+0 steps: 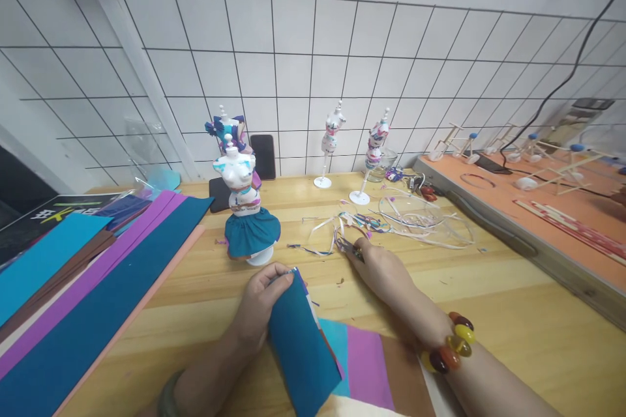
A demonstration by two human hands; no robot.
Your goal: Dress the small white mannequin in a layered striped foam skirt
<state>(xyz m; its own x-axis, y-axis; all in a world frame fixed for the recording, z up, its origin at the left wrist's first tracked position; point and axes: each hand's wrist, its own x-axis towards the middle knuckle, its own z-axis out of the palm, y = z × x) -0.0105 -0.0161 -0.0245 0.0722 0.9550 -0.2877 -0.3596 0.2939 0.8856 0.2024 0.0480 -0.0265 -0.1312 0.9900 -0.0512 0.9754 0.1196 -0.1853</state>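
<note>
My left hand (259,306) is closed on the top edge of a teal sheet of craft foam (300,345), holding it tilted above the wooden table (489,313). My right hand (376,267), with a beaded bracelet on its wrist, reaches forward to a heap of paper strips and scraps (352,228); its fingertips are pinched together on something small and dark that I cannot make out. Just beyond my left hand stands a small white mannequin bust (242,195) wearing a teal skirt.
Long foam sheets in teal, purple, pink and blue (88,280) lie at the left. Two more small mannequins (332,137) stand near the gridded wall, with a phone (263,156) leaning there. An orange board (552,208) with stick models is on the right.
</note>
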